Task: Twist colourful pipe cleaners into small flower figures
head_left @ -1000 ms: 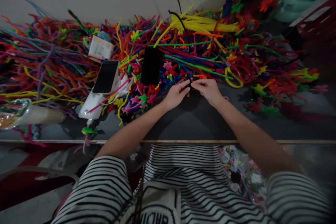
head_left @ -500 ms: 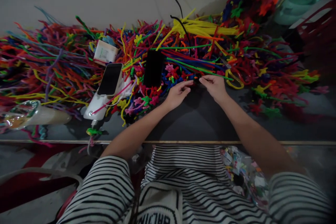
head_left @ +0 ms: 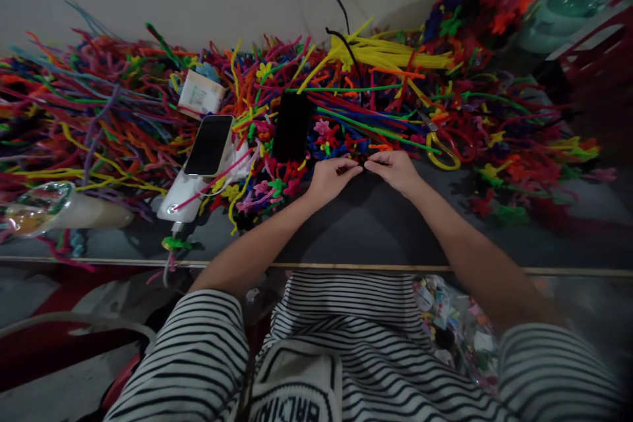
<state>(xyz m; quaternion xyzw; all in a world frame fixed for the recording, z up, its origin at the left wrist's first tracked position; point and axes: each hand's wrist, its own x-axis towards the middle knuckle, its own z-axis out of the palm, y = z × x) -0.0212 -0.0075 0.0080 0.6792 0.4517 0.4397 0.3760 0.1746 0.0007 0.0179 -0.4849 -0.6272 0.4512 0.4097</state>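
Observation:
My left hand [head_left: 330,179] and my right hand [head_left: 395,173] meet fingertip to fingertip over the dark table, at the front edge of a pile of coloured pipe cleaners [head_left: 123,112]. Both hands are pinched around something small and dark between them, too small to make out. Just behind the fingers lie blue, red and green stems [head_left: 366,120] and small twisted flower shapes. A black phone [head_left: 292,126] lies left of my hands, and yellow-handled scissors [head_left: 444,151] lie to their right.
A second phone [head_left: 210,145] rests by a white power bank [head_left: 182,199] at the left. Further left a plastic cup [head_left: 93,211] lies on its side. A small box [head_left: 201,93] sits on the pile. Below the table edge is a bag of scraps [head_left: 457,326].
My left hand's fingers have closed into a pinch. Both hands have moved slightly down, and their fingertips are nearer each other.

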